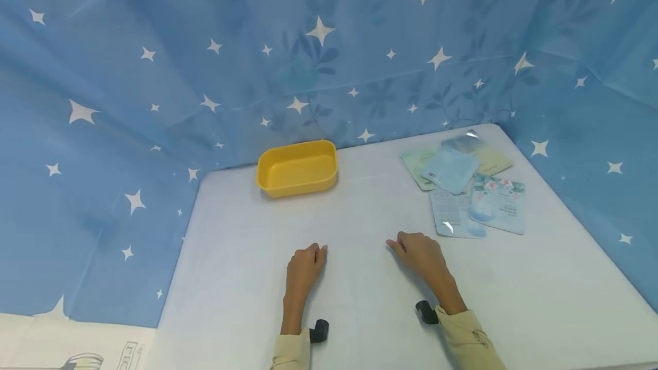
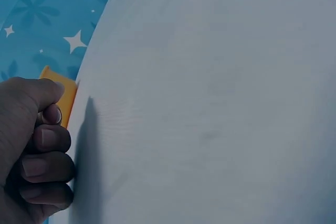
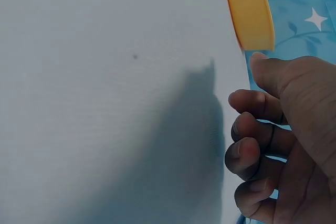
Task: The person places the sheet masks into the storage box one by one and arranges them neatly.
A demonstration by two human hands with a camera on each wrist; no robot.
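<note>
My left hand (image 1: 305, 267) is held over the white table, its fingers loosely curled with nothing in them. In the left wrist view the thumb of this hand (image 2: 39, 140) lies by the index fingertip. To its right, my right hand (image 1: 418, 253) is also bare, and the right wrist view shows its fingers (image 3: 247, 156) bent loosely, thumb apart. A yellow tray (image 1: 298, 171) stands beyond the left hand. Nearest to the right hand are a pale printed sachet (image 1: 454, 216) and a flowered sachet (image 1: 497, 204). Behind them a light blue sachet (image 1: 451, 169) overlaps a green sachet (image 1: 415, 161) and a yellowish sachet (image 1: 490, 159).
The white tabletop (image 1: 360, 301) spreads around both hands. A blue star-patterned curtain (image 1: 349, 61) closes off the back and both sides. Cream printed cloth (image 1: 77, 341) lies at the lower left. Each wrist carries a small black device (image 1: 320, 331).
</note>
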